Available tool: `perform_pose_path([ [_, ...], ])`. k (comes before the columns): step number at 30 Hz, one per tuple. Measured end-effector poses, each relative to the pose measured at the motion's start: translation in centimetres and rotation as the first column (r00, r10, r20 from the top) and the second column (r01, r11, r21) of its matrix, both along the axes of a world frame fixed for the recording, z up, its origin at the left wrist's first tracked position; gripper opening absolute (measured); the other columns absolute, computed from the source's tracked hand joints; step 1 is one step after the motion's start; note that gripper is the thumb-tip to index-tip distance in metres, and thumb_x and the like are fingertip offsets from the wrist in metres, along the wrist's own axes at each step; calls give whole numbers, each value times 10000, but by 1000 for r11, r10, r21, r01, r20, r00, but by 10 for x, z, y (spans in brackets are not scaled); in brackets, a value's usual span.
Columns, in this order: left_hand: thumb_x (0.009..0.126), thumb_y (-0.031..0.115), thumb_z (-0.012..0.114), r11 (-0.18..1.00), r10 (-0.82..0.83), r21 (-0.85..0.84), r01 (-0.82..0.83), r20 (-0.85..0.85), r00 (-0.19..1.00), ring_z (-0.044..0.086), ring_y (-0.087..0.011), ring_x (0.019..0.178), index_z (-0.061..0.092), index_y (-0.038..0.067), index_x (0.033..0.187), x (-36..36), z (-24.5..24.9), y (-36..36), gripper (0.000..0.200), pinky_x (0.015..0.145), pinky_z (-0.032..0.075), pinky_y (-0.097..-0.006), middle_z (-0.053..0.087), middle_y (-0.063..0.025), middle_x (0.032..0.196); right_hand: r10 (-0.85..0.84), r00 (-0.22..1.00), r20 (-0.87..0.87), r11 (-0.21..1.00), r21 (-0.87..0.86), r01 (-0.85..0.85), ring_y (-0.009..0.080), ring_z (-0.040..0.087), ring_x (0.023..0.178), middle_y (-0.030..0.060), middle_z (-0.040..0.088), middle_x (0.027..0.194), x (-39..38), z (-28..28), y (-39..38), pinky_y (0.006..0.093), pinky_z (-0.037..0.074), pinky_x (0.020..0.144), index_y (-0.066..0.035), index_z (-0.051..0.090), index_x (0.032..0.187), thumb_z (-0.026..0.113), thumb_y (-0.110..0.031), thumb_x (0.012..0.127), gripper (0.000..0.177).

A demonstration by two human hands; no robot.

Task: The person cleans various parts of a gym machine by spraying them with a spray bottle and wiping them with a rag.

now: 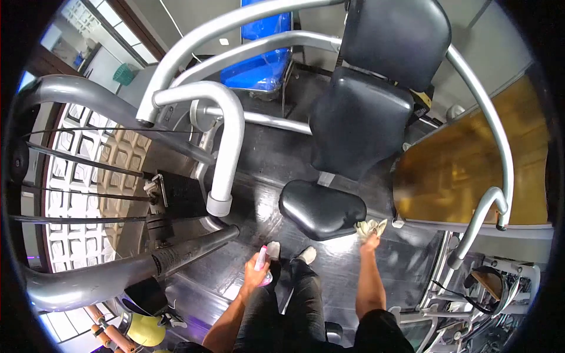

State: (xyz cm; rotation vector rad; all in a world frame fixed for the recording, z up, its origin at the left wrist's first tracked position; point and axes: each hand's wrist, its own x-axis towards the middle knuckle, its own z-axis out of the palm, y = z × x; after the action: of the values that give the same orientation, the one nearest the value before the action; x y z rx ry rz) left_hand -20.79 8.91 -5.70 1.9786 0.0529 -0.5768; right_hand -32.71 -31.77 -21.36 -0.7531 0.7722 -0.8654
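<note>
My left hand (255,272) is closed around a spray bottle (263,259) with a pink nozzle, held low near my left leg. In my right hand (370,242) is a pale yellow cloth (369,228), bunched up at the right end of a small black pad (321,209). That pad belongs to an exercise machine and sits below its black seat (362,120) and black backrest (400,41).
A silver machine handle (226,147) curves down on the left, beside a thick grey frame tube (129,273). Another handle (477,229) hangs at the right. A gold-brown panel (471,165) stands behind it. Blue chairs (256,70) are at the back.
</note>
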Motion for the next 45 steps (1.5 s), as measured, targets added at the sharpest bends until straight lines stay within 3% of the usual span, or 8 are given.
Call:
perform_pose_path([
  [2, 816, 107, 644, 999, 19, -31, -21, -53, 998, 571, -99, 576, 615, 45, 882, 1, 16, -6, 95, 539, 474, -283, 591, -33, 660, -44, 818, -574, 980, 136, 148, 299, 605, 1044, 100, 588, 1168, -21, 17, -22, 467, 525, 862, -57, 471, 1283, 515, -272, 900, 442],
  [6, 807, 99, 649, 998, 30, -49, -34, -86, 996, 560, -105, 574, 624, 36, 911, 0, 25, -12, 125, 548, 478, -279, 572, -26, 652, 122, 992, 25, 947, 296, -124, 281, 594, 1061, 122, 610, 1095, -56, 56, -7, 526, 524, 872, -82, 552, 1171, 483, -291, 947, 314],
  [20, 837, 44, 643, 916, -169, -379, 130, -71, 983, 611, -93, 569, 633, 30, 930, -8, 103, -89, 94, 546, 509, -266, 622, -22, 691, 326, 907, 268, 624, 660, -419, 301, 556, 1141, 107, 567, 1263, -36, 252, 107, 488, 440, 992, -88, 485, 1292, 389, -465, 964, 508],
  [22, 844, 37, 646, 899, -248, -380, 218, -31, 968, 612, -95, 563, 622, 21, 944, -10, 128, -107, 103, 546, 509, -263, 621, -27, 680, 324, 871, 369, 629, 603, -490, 274, 553, 1148, 112, 546, 1288, -43, 283, 99, 450, 455, 974, -82, 453, 1318, 488, -322, 961, 432],
  [27, 865, 35, 634, 779, -402, -534, 330, -21, 915, 616, -108, 602, 598, 2, 1057, -11, 185, -155, 198, 559, 517, -256, 632, -47, 809, 293, 926, -238, 906, -240, -348, 272, 532, 1160, 145, 521, 1277, -33, 396, 71, 391, 440, 979, -42, 440, 1318, 586, 71, 817, 533],
  [30, 867, 15, 626, 706, -464, -567, 425, 83, 882, 605, -100, 646, 570, 9, 1196, -13, 222, -184, 333, 571, 523, -256, 626, -48, 930, -347, 795, -497, 327, -859, -394, 359, 503, 1180, 203, 520, 1232, -18, 465, 26, 423, 412, 998, -37, 555, 1219, 625, 70, 738, 497],
  [34, 867, 25, 633, 569, -563, -642, 514, 152, 812, 597, -83, 645, 597, -2, 998, -6, 251, -221, 139, 584, 510, -246, 607, -23, 815, -616, 616, -491, 132, -836, -533, 403, 440, 1224, 221, 508, 1221, 22, 482, -48, 474, 403, 1005, -129, 613, 1170, 612, 76, 699, 514],
  [45, 873, 33, 618, 469, -710, -644, 605, 133, 692, 612, -90, 681, 601, -6, 1025, 3, 301, -267, 158, 634, 522, -248, 624, -46, 829, -447, 454, -770, 319, -612, -723, 381, 445, 1257, 239, 435, 1372, -28, 485, -7, 425, 397, 1035, -110, 573, 1206, 574, 78, 740, 503],
])
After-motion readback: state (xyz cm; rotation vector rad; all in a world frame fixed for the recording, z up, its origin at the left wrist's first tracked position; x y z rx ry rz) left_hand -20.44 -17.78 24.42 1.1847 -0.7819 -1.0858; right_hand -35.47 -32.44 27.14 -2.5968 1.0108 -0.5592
